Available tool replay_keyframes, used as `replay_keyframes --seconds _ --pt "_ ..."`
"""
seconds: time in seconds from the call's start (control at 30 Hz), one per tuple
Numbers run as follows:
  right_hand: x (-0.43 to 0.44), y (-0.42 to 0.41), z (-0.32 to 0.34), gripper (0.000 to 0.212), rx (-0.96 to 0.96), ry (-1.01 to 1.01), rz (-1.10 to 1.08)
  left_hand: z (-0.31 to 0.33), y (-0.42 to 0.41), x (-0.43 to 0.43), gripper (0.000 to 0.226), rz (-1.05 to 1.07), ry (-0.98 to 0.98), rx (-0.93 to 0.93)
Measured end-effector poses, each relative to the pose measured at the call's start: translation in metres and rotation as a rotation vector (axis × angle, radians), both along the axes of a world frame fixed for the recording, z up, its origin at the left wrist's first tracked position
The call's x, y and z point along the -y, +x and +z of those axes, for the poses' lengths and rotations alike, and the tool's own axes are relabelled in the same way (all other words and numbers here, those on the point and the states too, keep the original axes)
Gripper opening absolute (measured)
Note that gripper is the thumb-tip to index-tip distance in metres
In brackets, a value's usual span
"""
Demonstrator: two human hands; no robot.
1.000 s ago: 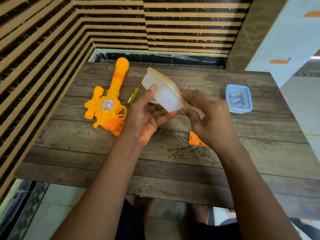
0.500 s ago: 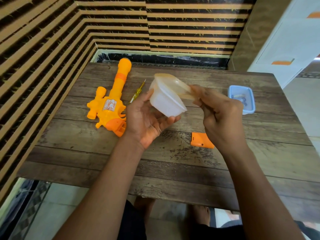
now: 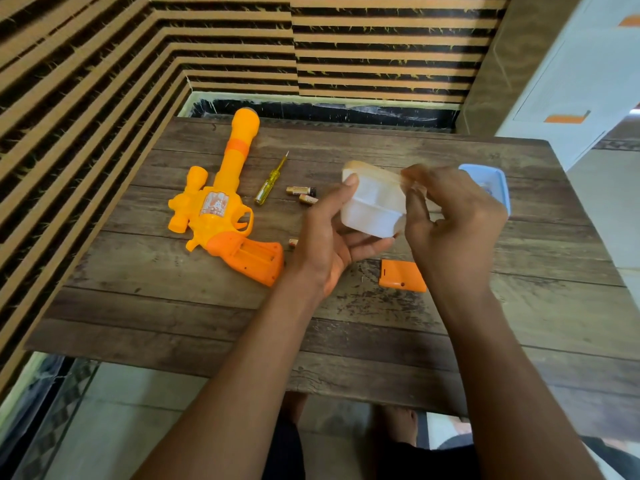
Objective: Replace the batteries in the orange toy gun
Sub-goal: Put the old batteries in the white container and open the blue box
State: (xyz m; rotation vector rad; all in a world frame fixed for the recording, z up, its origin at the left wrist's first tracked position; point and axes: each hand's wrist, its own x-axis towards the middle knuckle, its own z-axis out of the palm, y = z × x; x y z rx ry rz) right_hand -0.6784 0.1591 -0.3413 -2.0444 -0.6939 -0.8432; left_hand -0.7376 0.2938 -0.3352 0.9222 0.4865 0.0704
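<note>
While left hand [image 3: 329, 244] cups tub [image 3: 374, 209], right hand [image 3: 457, 220] pinches its lid [image 3: 374, 169] | blue box [image 3: 500, 183] half-hidden.

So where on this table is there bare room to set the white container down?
Free: the near strip of table, from the toy gun and orange battery cover to the near edge; also the far band beyond the screwdriver. Crowded: the middle, around screwdriver and batteries.

- Soft, even daylight falls across the wooden table [image 3: 381, 341]; the frame is brightest at right, by the white cabinet [image 3: 571, 74]
- Shadows on the wood are faint and diffuse; the lower left corner goes dim
- Motion blur smears the right hand [image 3: 453, 216] at its fingers
- A wide-angle lens bends the striped wall [image 3: 104, 81] toward the edges
</note>
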Motion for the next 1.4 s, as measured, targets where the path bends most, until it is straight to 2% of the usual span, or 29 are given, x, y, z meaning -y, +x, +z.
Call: replay_keyframes --seconds 0.1,0.27,0.37,0.5,0.67,0.83,1.07,1.13,1.27,1.3,1.4 --pt "0.002 0.001 0.000 0.028 0.008 0.013 -0.011 -0.003 0.001 -0.002 0.030 0.020 0.104 -0.004" --pt "0.003 0.003 0.001 0.019 0.016 -0.003 -0.048 -0.019 0.002 0.003 0.027 0.009 0.635 -0.020" --pt "0.003 0.008 0.001 0.018 0.010 0.012 -0.085 -0.029 0.003 0.004 0.033 -0.045 0.892 -0.046" --pt "0.005 0.012 -0.001 0.019 -0.001 0.077 -0.142 -0.035 0.004 0.001 0.044 -0.037 1.107 -0.070" --pt "0.012 0.017 0.001 0.009 0.019 0.190 -0.209 -0.035 0.004 0.000 0.042 -0.033 1.097 -0.148" --pt "0.004 0.012 -0.002 0.012 0.000 0.104 -0.142 -0.037 0.005 0.008 0.054 -0.065 1.204 -0.126" --pt "-0.003 0.009 -0.003 0.017 -0.006 0.067 -0.127 -0.031 0.008 0.015 0.055 -0.103 1.290 -0.132" --pt "-0.003 0.010 -0.004 0.018 -0.007 0.069 -0.110 -0.028 0.004 0.008 0.051 -0.039 1.363 -0.121" --pt "-0.009 0.008 -0.006 0.015 0.010 0.073 -0.077 -0.011 -0.012 -0.020 0.024 0.146 1.530 -0.060" --pt "-0.011 0.008 -0.008 0.014 0.009 0.068 -0.066 -0.008 -0.017 -0.027 0.028 0.122 1.547 -0.061" --pt "-0.022 0.009 -0.008 0.013 0.023 0.054 -0.025 0.002 -0.032 -0.047 0.067 -0.107 1.662 -0.158"
